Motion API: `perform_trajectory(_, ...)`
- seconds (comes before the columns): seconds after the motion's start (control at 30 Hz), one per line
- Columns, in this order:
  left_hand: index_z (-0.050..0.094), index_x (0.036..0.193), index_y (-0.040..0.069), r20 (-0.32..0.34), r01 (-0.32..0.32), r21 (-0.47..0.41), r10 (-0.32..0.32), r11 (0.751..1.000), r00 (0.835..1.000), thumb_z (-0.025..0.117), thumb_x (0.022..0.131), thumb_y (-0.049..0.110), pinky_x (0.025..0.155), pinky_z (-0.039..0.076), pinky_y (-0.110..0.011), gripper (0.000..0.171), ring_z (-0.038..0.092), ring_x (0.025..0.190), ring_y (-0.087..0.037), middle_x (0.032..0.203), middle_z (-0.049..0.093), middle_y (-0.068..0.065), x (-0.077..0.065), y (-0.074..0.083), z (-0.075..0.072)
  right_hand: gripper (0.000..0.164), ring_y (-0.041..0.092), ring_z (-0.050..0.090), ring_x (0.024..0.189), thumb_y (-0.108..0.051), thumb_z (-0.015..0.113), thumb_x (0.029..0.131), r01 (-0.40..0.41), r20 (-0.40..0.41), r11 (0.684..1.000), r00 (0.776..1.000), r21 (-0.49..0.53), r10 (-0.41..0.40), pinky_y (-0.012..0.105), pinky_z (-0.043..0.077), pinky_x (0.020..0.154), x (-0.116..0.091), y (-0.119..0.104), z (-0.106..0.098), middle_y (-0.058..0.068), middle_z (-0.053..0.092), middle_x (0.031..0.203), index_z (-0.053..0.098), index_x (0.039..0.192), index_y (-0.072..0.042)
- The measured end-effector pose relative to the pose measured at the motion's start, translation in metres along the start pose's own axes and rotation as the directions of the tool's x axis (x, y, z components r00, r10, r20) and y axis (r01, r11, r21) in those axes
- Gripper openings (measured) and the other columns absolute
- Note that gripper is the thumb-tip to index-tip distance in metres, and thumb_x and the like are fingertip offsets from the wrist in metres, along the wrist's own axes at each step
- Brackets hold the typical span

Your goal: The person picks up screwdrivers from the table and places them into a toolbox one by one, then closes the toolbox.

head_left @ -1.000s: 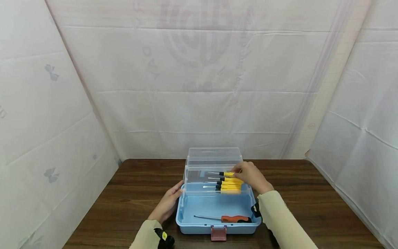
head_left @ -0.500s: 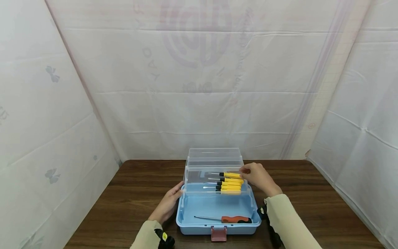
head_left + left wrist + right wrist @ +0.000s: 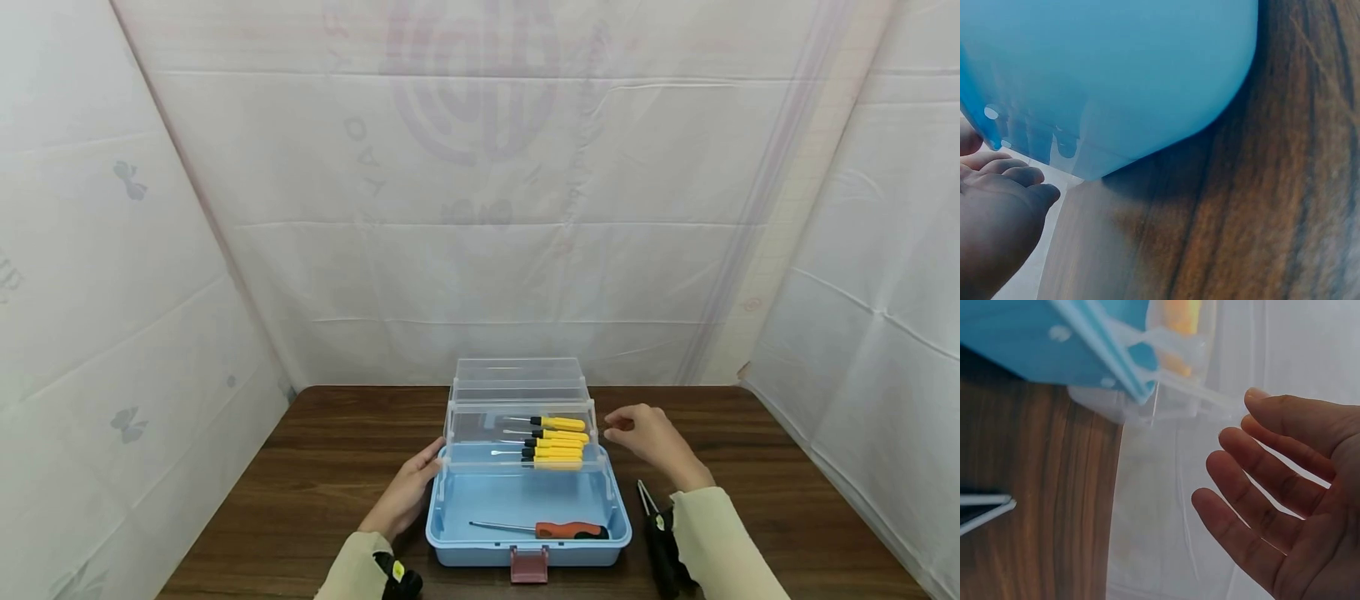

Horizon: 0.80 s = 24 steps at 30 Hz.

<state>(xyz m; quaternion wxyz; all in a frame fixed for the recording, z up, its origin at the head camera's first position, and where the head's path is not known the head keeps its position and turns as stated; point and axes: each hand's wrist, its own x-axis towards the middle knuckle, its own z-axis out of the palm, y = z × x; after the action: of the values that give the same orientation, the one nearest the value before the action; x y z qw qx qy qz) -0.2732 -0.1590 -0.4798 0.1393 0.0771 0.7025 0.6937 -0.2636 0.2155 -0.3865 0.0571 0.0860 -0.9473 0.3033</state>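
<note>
A person's left hand (image 3: pixel 408 492) rests against the left side of a blue toolbox (image 3: pixel 465 554); whether its fingers grip cannot be told. The right hand (image 3: pixel 652 437) is empty, fingers loosely spread, just right of the toolbox's raised clear tray (image 3: pixel 468 429). That tray, over the toolbox's back part, holds about 5 yellow-handled screwdrivers (image 3: pixel 557 444) side by side, tips to the left. Any handle moved there is probably best pinched lightly and kept parallel to its neighbours, since they may roll, with the left hand steadying the toolbox. Inside the toolbox, along its front wall, lies 1 orange-handled screwdriver (image 3: pixel 566 530). The clear lid (image 3: pixel 517 367) stands at the toolbox's back. Right of the toolbox, a metal-tipped tool (image 3: pixel 647 497), partly hidden by the right sleeve (image 3: pixel 727 542), lies on the wooden table (image 3: pixel 300 483).
</note>
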Motion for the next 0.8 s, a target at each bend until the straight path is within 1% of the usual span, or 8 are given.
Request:
perform_trajectory(0.23, 0.016, 0.153, 0.000, 0.003, -0.006, -0.008, 0.006, 1.000, 1.000, 0.039, 0.103, 0.017, 0.116, 0.013, -0.058, 0.057, 0.006, 0.147, -0.042, 0.159, 0.009, -0.024, 0.000, -0.001, -0.002, 0.026, 0.016, 0.058, 0.076, -0.013, 0.069, 0.087, -0.023, 0.018, 1.000, 1.000, 0.002, 0.022, 0.034, 0.056, 0.068, -0.010, 0.013, -0.005, 0.011, 0.069, 0.094, 0.069, 0.107, 0.003)
perform_trajectory(0.5, 0.016, 0.153, 0.001, -0.001, -0.001, -0.012, 0.001, 1.000, 1.000, 0.039, 0.104, 0.017, 0.116, 0.012, -0.058, 0.056, 0.006, 0.147, -0.042, 0.159, 0.009, -0.024, -0.001, -0.002, -0.002, 0.030, 0.019, 0.063, 0.081, -0.016, 0.068, 0.088, -0.057, 0.065, 0.998, 0.996, -0.008, 0.058, 0.038, 0.056, 0.069, -0.022, 0.024, -0.008, 0.012, 0.070, 0.095, 0.067, 0.108, 0.006)
perform_trajectory(0.63, 0.017, 0.153, 0.001, -0.001, 0.000, -0.016, 0.000, 1.000, 1.000, 0.038, 0.104, 0.017, 0.116, 0.013, -0.059, 0.056, 0.006, 0.146, -0.042, 0.159, 0.009, -0.025, -0.001, -0.001, -0.002, 0.032, 0.020, 0.065, 0.085, -0.018, 0.069, 0.088, -0.088, 0.101, 0.996, 0.991, -0.001, 0.088, 0.039, 0.056, 0.071, -0.028, 0.031, -0.007, 0.011, 0.070, 0.098, 0.067, 0.109, 0.005)
perform_trajectory(0.8, 0.016, 0.153, 0.001, 0.002, 0.000, -0.018, 0.000, 1.000, 1.000, 0.038, 0.104, 0.017, 0.115, 0.013, -0.059, 0.056, 0.005, 0.146, -0.043, 0.159, 0.008, -0.025, -0.002, -0.001, -0.002, 0.032, 0.019, 0.065, 0.084, -0.019, 0.069, 0.087, -0.126, 0.131, 0.992, 0.983, -0.003, 0.125, 0.040, 0.055, 0.072, -0.035, 0.040, -0.005, 0.009, 0.070, 0.094, 0.067, 0.108, 0.005)
